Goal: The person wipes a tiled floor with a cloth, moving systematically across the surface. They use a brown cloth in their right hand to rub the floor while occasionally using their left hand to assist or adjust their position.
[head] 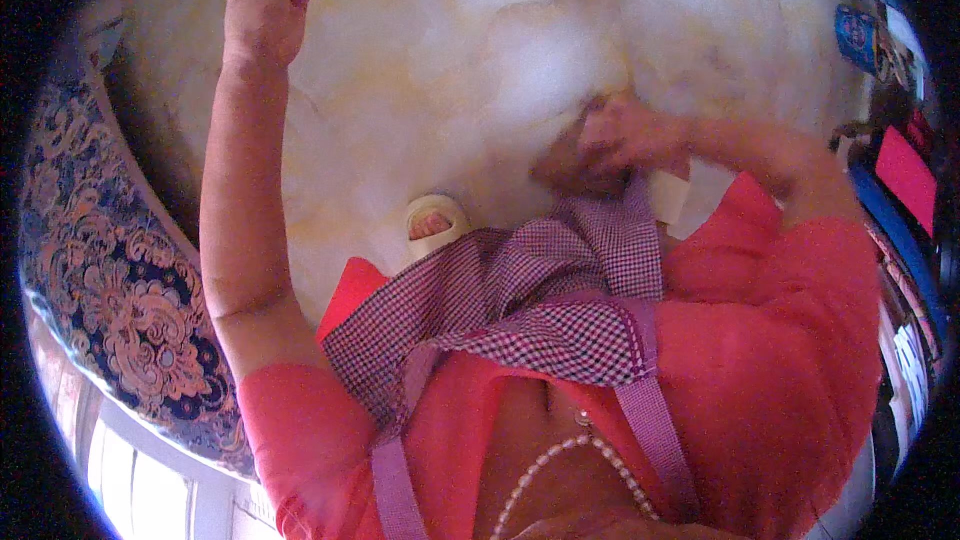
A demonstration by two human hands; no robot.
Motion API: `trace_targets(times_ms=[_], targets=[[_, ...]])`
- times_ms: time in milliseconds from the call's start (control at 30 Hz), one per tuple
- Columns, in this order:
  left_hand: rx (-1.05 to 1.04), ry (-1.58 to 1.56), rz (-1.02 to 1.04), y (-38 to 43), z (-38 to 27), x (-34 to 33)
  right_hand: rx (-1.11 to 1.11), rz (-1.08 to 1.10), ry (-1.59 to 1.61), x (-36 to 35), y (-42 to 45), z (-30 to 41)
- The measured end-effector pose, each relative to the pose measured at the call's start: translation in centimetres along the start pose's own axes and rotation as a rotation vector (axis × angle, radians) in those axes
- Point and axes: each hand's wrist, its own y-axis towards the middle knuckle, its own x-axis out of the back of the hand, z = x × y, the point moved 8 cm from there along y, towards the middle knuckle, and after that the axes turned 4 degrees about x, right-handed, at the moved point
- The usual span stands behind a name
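Note:
My left hand [277,0] is raised at the top left, cut slightly by the picture's edge. Its fingers are curled in, and nothing shows between them. My right hand [630,135] is bent in front of my waist, close to the upper edge of a checked apron [517,270]. Motion blurs this hand and a brownish shape below it, so I cannot tell whether it grips anything. The apron hangs over a red top [757,352]. One foot in a cream open-toed slipper [436,225] stands on the floor below.
The floor [390,90] has a mottled cream and yellow pattern. At the left is a dark surface covered in ornate patterned fabric [150,315]. Along the right edge stand several items, among them a bright pink flat thing [906,178] and a blue one [855,37].

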Motion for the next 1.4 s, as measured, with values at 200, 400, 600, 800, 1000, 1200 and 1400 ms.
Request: trace_targets(times_ms=[200, 400, 600, 800, 1000, 1200, 1400], targets=[[-0.001, -0.077, 0.048, 0.8, 0.7, -3.3, 0.616, -0.204, -0.816, 3.2, -1.3, 3.6], [0.046, -0.235, 0.147, 0.1, -0.4, -9.7, -0.285, -0.925, -1.089, 29.8, -6.1, 1.6], [0.077, -0.354, 0.202, -0.5, 0.1, -11.7, -0.309, -0.781, -1.065, 29.0, -9.8, 8.5], [0.363, 0.039, -0.036, -5.0, -0.8, -12.8, -0.098, -0.5, -0.751, 7.4, -11.9, 1.2], [0.472, -0.02, -0.127, -15.0, -5.5, -12.5, 0.297, -0.467, -0.893, 5.8, -11.7, -0.8], [0.271, 0.171, 0.042, -15.4, -5.6, -17.7, -0.129, -1.03, -1.091, 23.3, -10.4, -3.3], [0.282, 0.106, 0.218, -14.5, -5.1, -19.8, 0.087, -1.593, -0.795, 26.2, -18.3, 0.2]])
